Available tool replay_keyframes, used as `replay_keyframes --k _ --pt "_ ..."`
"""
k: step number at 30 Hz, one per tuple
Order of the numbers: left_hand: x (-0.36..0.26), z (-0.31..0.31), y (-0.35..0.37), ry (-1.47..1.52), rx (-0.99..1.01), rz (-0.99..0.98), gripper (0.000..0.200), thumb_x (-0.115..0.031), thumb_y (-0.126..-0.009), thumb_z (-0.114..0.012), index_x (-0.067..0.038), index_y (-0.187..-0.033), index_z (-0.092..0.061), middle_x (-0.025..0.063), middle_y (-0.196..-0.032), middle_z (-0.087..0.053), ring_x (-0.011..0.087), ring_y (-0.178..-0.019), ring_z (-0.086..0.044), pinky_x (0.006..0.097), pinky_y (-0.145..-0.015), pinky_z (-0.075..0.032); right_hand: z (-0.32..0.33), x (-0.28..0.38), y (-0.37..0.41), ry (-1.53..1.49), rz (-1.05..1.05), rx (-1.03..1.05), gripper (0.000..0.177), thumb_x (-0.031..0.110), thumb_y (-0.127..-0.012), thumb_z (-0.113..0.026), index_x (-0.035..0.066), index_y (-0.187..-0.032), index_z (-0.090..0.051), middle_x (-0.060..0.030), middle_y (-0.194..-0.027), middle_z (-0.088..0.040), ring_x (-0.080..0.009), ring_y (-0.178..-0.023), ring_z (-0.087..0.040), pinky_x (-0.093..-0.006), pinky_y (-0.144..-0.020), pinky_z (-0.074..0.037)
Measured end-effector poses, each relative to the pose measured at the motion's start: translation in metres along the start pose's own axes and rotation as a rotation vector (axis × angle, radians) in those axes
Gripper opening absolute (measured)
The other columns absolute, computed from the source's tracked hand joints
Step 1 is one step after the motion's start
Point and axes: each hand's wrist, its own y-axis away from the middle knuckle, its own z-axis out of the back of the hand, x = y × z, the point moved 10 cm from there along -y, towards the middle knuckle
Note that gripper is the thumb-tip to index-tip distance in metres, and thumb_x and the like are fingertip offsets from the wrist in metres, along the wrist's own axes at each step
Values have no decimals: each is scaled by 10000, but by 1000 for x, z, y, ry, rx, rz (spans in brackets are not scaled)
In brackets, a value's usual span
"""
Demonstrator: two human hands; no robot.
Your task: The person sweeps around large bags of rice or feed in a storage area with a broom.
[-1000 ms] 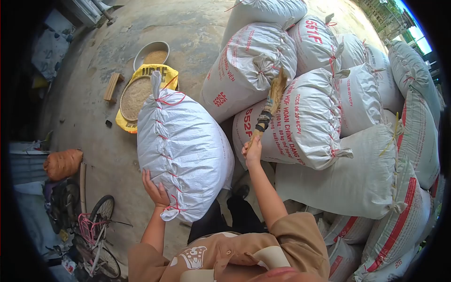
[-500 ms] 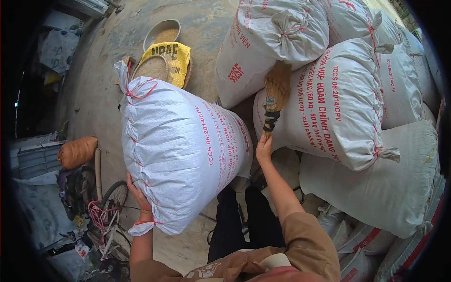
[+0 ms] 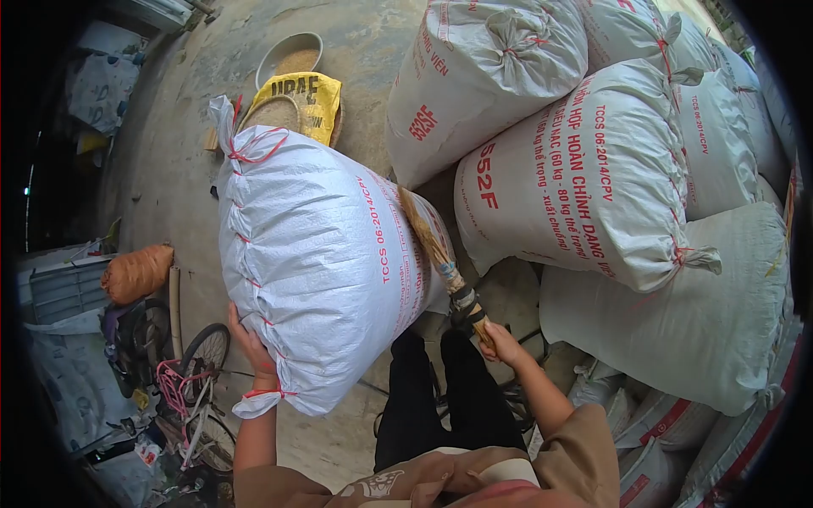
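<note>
A full white sack (image 3: 313, 245) with red print stands in front of me, its top edge tied with red string. My left hand (image 3: 251, 345) lies against its lower left side near the tied corner, fingers partly hidden by the sack. My right hand (image 3: 501, 345) is wrapped round the handle of a short straw broom (image 3: 449, 273). The broom's bristles touch the right side of the sack, over its red print.
More stuffed white sacks (image 3: 576, 178) are piled on the right. A pale green sack (image 3: 669, 313) lies below them. Beyond my sack are a yellow bag (image 3: 320, 106) and a basin (image 3: 273, 63) of grain. A pink bicycle (image 3: 199, 381) and an orange sack (image 3: 135, 273) are at left.
My right hand has moved down and toward me. The broom has swung left, away from the piled sacks and onto the white sack. My left hand has hardly moved.
</note>
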Motion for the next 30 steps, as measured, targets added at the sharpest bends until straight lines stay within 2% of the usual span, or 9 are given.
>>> replay_keyframes --k 2,6,8,10,15,18,24,28,30 --pt "-12 -1 0 -38 2 6 642 -397 -863 -316 50 -1321 -266 198 -1362 -275 312 -1269 -252 378 -1044 -165 -7 -11 19 91 44 38 473 520 -906 -296 77 -799 -424 -24 -451 -354 -119 -322 -309 -252 -314 -245" --pt "-44 -6 -1 -187 46 -75 605 -352 -882 -286 65 -1319 -253 219 -1368 -257 339 -1274 -240 393 -1046 -161 82 -151 40 112 -315 -296 488 500 -898 -337 90 -655 -443 -25 -507 -418 -128 -366 -378 -278 -333 -268" --pt "-55 -7 0 -187 49 -116 590 -330 -886 -281 70 -1319 -248 231 -1367 -249 352 -1272 -238 401 -1046 -160 132 -199 62 586 -344 -525 516 510 -883 -364 93 -595 -461 -18 -506 -426 -134 -380 -397 -293 -345 -270" --pt "-67 -10 0 -202 53 -143 575 -307 -890 -276 76 -1318 -242 243 -1367 -240 364 -1270 -235 409 -1046 -159 118 -210 98 278 -466 -377 469 485 -875 -409 77 -664 -501 2 -493 -402 -120 -379 -379 -285 -349 -275" --pt "-95 -25 -1 -262 35 -164 558 -266 -880 -315 77 -1315 -244 278 -1356 -229 401 -1260 -232 433 -1038 -165 56 -90 134 206 -178 -449 405 461 -894 -392 90 -742 -453 -4 -473 -370 -120 -340 -338 -279 -332 -281" --pt "-107 -32 -3 -282 -10 -203 574 -288 -861 -352 58 -1310 -266 280 -1349 -238 424 -1245 -238 459 -1025 -177 1 9 158 30 163 -555 384 446 -915 -341 80 -846 -436 -15 -450 -348 -129 -310 -307 -266 -324 -280" --pt "-139 -59 -4 -363 7 -154 636 -348 -832 -424 7 -1331 -253 266 -1369 -203 442 -1256 -190 538 -993 -171 -115 141 173 -276 640 -396 385 439 -898 -395 58 -851 -411 -25 -454 -340 -124 -310 -298 -263 -308 -269" --pt "-154 -79 -7 -239 178 -71 712 -401 -796 -516 -44 -1349 -244 244 -1403 -110 442 -1290 -93 594 -974 -132 -187 168 153 -197 709 -395 345 405 -913 -373 71 -836 -420 -11 -440 -326 -121 -304 -291 -261 -316 -266" --pt "-163 -81 -9 -111 308 -112 733 -381 -784 -568 -48 -1351 -243 243 -1398 -132 425 -1293 -113 566 -987 -144 -220 172 138 -10 637 -563 291 351 -910 -411 75 -818 -420 -6 -441 -336 -118 -306 -311 -254 -303 -261"
